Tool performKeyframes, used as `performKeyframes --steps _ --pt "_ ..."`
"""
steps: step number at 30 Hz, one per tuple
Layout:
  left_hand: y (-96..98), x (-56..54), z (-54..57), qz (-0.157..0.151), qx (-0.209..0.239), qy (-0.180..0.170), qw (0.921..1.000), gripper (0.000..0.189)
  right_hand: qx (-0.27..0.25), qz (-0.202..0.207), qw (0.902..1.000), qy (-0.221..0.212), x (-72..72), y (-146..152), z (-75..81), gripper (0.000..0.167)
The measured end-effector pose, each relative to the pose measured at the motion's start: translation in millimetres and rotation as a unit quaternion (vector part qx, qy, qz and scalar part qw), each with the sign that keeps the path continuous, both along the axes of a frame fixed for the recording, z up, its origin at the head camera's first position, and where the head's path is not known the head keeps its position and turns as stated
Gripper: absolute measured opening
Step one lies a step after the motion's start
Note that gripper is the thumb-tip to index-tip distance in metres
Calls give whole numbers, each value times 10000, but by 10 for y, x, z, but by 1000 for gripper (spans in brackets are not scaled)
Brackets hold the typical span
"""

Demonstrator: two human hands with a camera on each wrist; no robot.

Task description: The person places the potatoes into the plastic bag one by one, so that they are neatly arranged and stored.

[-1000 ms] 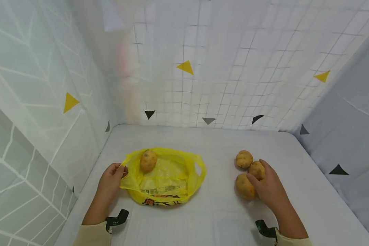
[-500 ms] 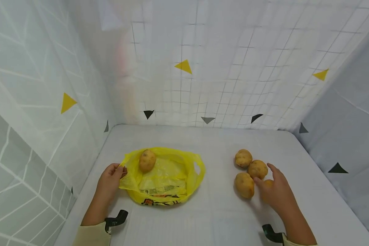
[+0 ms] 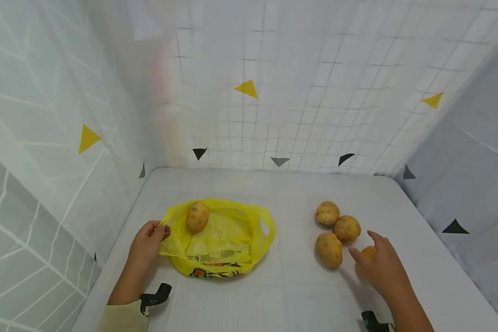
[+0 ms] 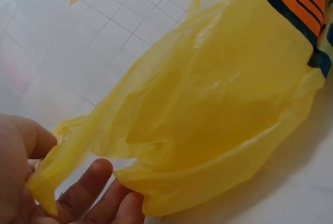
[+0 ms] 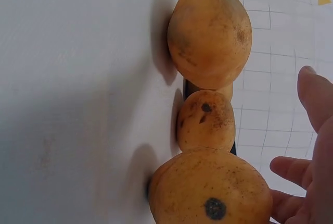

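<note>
On the left of the head view a yellow plastic bag (image 3: 221,272) lies with its mouth spread wide and one potato (image 3: 197,216) inside. My left hand (image 3: 146,244) pinches the bag's left handle between thumb and fingers; the left wrist view shows the plastic film (image 4: 208,114) stretching away from them. To the right, three potatoes sit together: a back one (image 3: 327,213), a middle one (image 3: 347,229) and a front one (image 3: 329,250). My right hand (image 3: 381,265), thumb and fingers spread, hovers around another potato (image 5: 208,187), which it partly hides in the head view.
All this lies on a white-covered table (image 3: 273,304). Behind it rises a white sheet wall (image 3: 290,69) with grid lines and coloured triangles. More sheets hang at the left (image 3: 33,184) and right (image 3: 473,175). A black camera mount (image 3: 155,297) sits on the left wrist.
My right hand has moved right and towards me, away from the grouped potatoes, staying over the nearest one. My left hand keeps its pinch on the bag.
</note>
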State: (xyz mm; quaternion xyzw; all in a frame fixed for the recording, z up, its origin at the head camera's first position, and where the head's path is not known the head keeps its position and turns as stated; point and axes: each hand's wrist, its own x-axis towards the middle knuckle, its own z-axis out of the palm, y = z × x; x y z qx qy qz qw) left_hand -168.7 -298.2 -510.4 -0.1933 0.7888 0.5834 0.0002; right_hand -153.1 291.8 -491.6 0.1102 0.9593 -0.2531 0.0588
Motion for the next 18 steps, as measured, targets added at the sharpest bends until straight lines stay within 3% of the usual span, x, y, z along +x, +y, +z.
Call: performKeyframes --steps 11,18 --pt "-13 26 5 -74 1 28 10000 39 151 -54 9998 -121 34 50 -84 109" --pt "-13 12 8 -33 -10 15 10000 39 447 148 9989 50 45 119 -166 109"
